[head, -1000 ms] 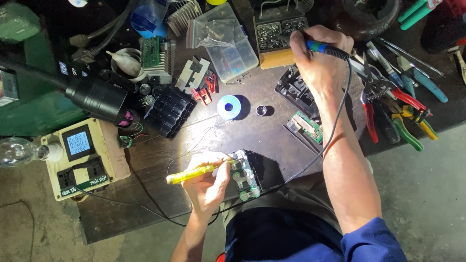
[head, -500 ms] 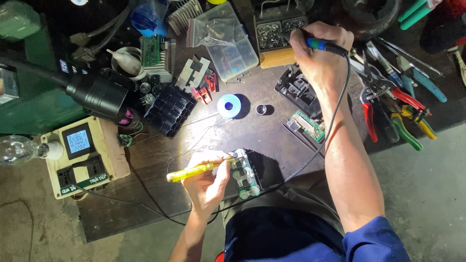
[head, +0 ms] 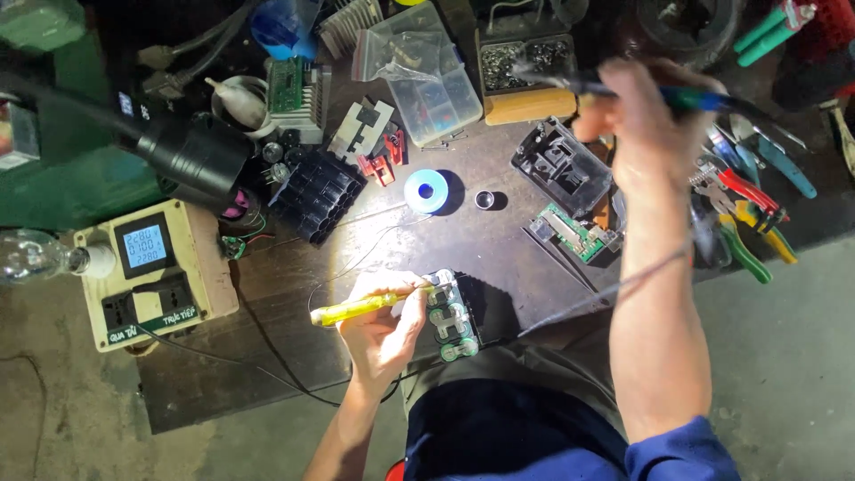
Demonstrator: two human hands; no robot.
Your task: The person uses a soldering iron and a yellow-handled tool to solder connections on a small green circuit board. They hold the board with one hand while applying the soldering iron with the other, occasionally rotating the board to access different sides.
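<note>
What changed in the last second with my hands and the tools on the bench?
The right hand, gripping the blue-handled soldering iron, is blurred with motion and has shifted slightly away from the brass-wool tip cleaner box. Nothing was picked up or let go. The left hand still holds the yellow translucent screwdriver against the green-capped battery pack; the blue solder spool has not moved.

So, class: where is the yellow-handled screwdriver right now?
In the head view the yellow-handled screwdriver lies across the left hand, low on the workbench, its tip end against the battery pack.
</note>
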